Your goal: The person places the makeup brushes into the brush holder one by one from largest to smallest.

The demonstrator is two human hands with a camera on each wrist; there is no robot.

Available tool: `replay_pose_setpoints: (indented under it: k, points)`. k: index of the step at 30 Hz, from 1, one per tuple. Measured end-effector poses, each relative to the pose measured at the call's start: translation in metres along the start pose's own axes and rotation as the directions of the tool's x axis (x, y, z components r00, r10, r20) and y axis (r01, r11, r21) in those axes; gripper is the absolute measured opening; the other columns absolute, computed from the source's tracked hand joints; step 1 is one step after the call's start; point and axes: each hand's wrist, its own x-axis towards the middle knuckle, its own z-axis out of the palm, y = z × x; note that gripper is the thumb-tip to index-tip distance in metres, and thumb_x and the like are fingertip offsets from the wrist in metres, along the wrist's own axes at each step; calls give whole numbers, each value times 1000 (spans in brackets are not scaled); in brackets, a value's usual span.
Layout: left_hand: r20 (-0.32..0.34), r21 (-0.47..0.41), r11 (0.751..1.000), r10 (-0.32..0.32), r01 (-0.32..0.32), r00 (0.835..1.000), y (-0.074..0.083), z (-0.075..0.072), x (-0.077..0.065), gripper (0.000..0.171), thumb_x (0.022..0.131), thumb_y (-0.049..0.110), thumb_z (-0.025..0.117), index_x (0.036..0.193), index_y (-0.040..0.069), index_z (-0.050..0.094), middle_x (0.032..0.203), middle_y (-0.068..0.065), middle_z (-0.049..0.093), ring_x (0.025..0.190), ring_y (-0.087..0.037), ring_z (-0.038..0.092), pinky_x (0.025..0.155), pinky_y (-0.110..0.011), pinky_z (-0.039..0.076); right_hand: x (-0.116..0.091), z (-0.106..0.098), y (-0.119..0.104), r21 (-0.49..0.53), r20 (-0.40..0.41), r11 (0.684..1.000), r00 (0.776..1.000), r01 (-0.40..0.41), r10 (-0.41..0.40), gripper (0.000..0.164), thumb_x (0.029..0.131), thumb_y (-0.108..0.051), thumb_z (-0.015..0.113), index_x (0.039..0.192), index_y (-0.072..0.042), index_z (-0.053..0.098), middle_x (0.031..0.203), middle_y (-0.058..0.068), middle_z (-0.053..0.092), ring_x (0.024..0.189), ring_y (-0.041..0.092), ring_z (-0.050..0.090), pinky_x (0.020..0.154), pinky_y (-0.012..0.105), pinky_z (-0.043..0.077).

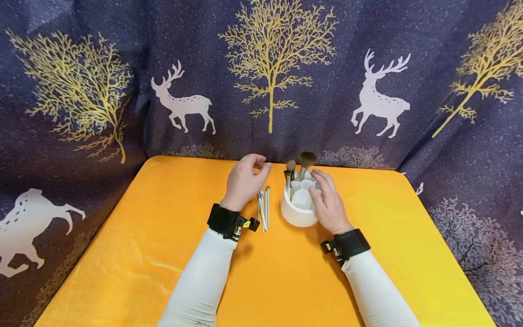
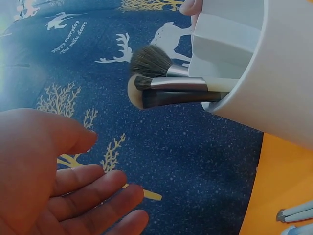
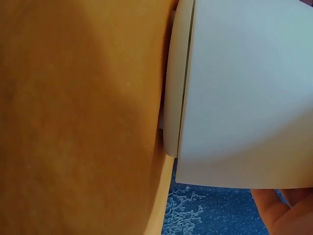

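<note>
An orange-yellow surface point(image 1: 122, 254) with rounded far corners spreads out, its cloth faintly creased at the left. Beyond its far edge and along both sides hangs a dark blue curtain point(image 1: 331, 118). Its print shows a yellow tree point(image 1: 270, 91) in the middle, a white deer point(image 1: 189, 106) to the left of it, another deer point(image 1: 380, 102) to the right, and pale bushes point(image 1: 355, 156) low down. Small white lettering point(image 2: 68, 36) appears in the left wrist view.
</note>
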Motion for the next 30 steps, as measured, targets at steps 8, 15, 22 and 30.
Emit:
replay_pose_setpoints:
  k: [8, 15, 22, 30]
  points:
    - [3, 5, 1000, 3, -3, 1000, -2, 0, 0, 32, 109, 32, 71, 127, 6, 76, 113, -8, 76, 99, -26, 73, 85, -44, 58, 0, -1, 3, -36, -22, 999, 1000, 20, -21, 48, 117, -24, 56, 157, 2, 57, 164, 20, 52, 150, 41, 52, 120, 64, 41]
    - [52, 64, 997, -54, 51, 997, -13, 2, 0, 32, 108, 31, 70, 123, 4, 77, 110, -10, 77, 98, -30, 73, 85, -47, 57, -1, -3, 4, -84, -98, 996, 994, 34, -42, 47, 114, -25, 58, 151, 3, 63, 156, 21, 60, 144, 42, 58, 118, 61, 45]
    - [198, 247, 958, -199, 148, 960, -27, 8, 0, 28, 109, 33, 69, 104, 7, 76, 81, -2, 64, 68, -19, 58, 63, -35, 45, -1, -6, 3, -127, -186, 991, 980, 47, -70, 52, 116, -37, 55, 145, 4, 68, 145, 25, 66, 134, 46, 63, 112, 61, 50]
    - [314, 383, 899, -343, 212, 885, -35, 17, -3, 54, 109, 36, 71, 66, 16, 47, 60, 1, 33, 50, -18, 38, 51, -32, 23, 2, -8, -1, 9, -146, 1000, 989, 21, -20, 59, 118, -38, 53, 153, 9, 58, 156, 30, 57, 142, 47, 56, 116, 63, 44]
